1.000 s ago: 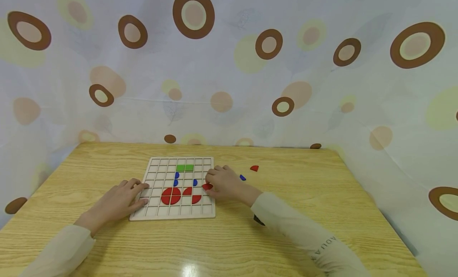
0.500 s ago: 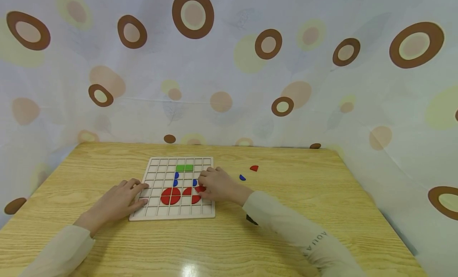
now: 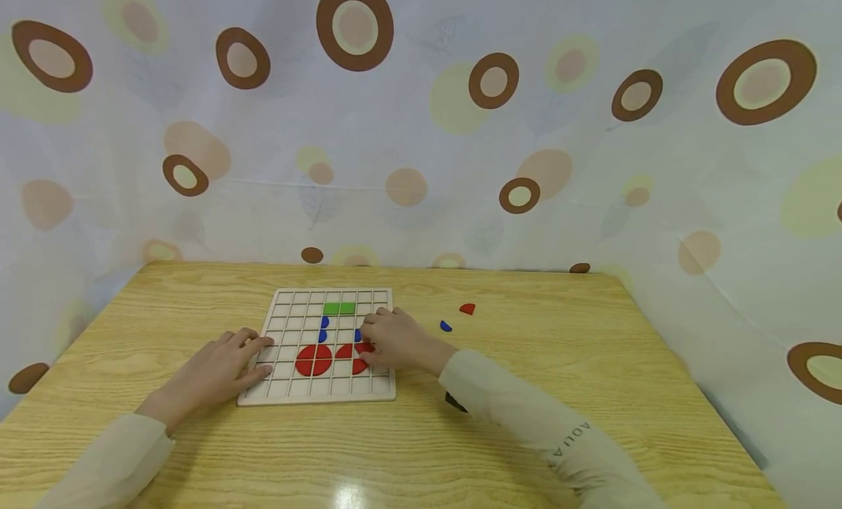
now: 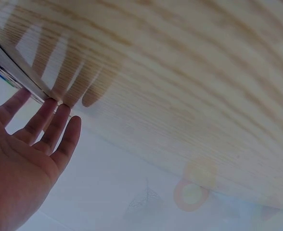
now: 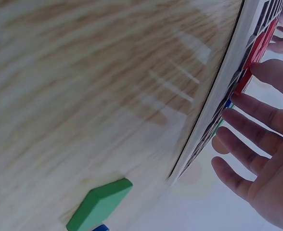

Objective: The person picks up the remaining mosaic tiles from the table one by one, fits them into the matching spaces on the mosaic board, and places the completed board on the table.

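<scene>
Part of a red quarter piece is hidden by the right hand pinching it on the grid board; a blue half-disc is partly covered. Since a second ago, hand and piece have shifted left. The left hand, fingers apart, touches the board's left edge. A loose red piece lies on the bench.

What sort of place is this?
Hard to be sure, but probably an indoor corner set up for tabletop puzzles: there's a wooden table, a spotted backdrop behind it, and a gridded board with colored pieces on it.
</scene>
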`<state>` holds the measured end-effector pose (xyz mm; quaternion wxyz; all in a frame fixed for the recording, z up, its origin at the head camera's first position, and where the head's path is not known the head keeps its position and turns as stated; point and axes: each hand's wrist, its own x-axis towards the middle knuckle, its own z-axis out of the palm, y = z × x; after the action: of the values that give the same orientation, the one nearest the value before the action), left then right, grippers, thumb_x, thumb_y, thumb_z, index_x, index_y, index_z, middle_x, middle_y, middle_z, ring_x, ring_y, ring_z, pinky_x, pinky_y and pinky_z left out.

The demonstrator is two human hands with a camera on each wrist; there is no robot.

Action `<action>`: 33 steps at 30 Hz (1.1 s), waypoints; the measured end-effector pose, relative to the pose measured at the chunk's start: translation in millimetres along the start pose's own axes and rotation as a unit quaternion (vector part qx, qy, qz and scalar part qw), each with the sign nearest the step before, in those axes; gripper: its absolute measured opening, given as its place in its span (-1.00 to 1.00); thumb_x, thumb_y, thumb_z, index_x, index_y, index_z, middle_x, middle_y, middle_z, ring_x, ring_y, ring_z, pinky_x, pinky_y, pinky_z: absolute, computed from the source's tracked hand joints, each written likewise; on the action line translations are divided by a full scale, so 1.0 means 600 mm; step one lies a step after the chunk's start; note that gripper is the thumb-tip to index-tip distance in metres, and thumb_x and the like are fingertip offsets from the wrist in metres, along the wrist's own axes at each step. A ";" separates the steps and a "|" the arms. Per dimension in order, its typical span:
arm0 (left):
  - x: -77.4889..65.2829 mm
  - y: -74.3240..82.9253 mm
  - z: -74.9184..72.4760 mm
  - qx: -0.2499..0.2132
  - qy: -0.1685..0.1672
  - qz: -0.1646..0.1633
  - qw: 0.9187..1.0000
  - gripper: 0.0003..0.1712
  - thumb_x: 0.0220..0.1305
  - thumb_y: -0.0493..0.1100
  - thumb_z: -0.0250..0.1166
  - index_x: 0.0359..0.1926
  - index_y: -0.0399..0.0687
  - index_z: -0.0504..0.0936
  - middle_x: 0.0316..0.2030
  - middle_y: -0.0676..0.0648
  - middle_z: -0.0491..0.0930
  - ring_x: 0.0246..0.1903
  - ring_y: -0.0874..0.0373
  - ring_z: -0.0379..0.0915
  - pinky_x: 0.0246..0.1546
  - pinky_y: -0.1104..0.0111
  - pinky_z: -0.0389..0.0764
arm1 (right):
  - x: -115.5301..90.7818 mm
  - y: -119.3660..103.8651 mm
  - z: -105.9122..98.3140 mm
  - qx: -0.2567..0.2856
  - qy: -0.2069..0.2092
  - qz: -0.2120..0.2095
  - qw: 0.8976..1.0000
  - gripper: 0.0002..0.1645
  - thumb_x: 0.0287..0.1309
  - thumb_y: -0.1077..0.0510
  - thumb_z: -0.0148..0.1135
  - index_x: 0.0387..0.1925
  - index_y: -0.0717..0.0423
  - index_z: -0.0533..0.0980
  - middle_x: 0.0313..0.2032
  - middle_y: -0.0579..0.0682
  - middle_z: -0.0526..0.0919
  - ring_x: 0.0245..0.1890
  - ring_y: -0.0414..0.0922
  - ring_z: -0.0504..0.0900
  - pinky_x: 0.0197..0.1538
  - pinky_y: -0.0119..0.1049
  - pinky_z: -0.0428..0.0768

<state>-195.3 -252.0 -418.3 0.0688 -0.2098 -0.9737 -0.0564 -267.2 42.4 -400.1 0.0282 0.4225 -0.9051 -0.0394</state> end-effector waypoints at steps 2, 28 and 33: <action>0.000 0.000 0.000 0.000 0.000 -0.001 1.000 -0.49 0.20 0.08 0.18 0.11 -0.08 0.48 -0.05 -0.15 0.46 -0.09 -0.09 0.41 -0.09 -0.03 0.45 | 0.001 0.000 0.000 0.003 -0.001 0.002 1.000 -0.70 0.15 -0.19 0.10 -0.34 -0.09 0.52 -0.24 -0.19 0.54 -0.22 -0.21 0.43 -0.14 -0.28 0.43; 0.001 -0.001 0.001 0.008 0.000 -0.003 1.000 -0.48 0.19 0.08 0.19 0.10 -0.08 0.47 -0.05 -0.16 0.46 -0.10 -0.10 0.41 -0.12 -0.03 0.47 | 0.000 -0.002 -0.005 0.021 -0.001 0.007 1.000 -0.77 0.15 -0.13 0.14 -0.44 -0.11 0.51 -0.20 -0.18 0.55 -0.17 -0.19 0.43 -0.13 -0.27 0.43; 0.000 -0.001 0.001 0.003 0.000 -0.001 1.000 -0.49 0.20 0.07 0.19 0.10 -0.08 0.47 -0.04 -0.16 0.46 -0.10 -0.10 0.41 -0.12 -0.04 0.47 | 0.002 -0.002 -0.002 0.022 -0.004 0.007 1.000 -0.77 0.15 -0.14 0.14 -0.43 -0.11 0.52 -0.19 -0.18 0.55 -0.16 -0.19 0.43 -0.11 -0.27 0.44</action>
<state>-195.6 -252.4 -418.8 0.0697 -0.2085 -0.9741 -0.0534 -266.9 40.6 -398.9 0.0151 0.4164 -0.9088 -0.0207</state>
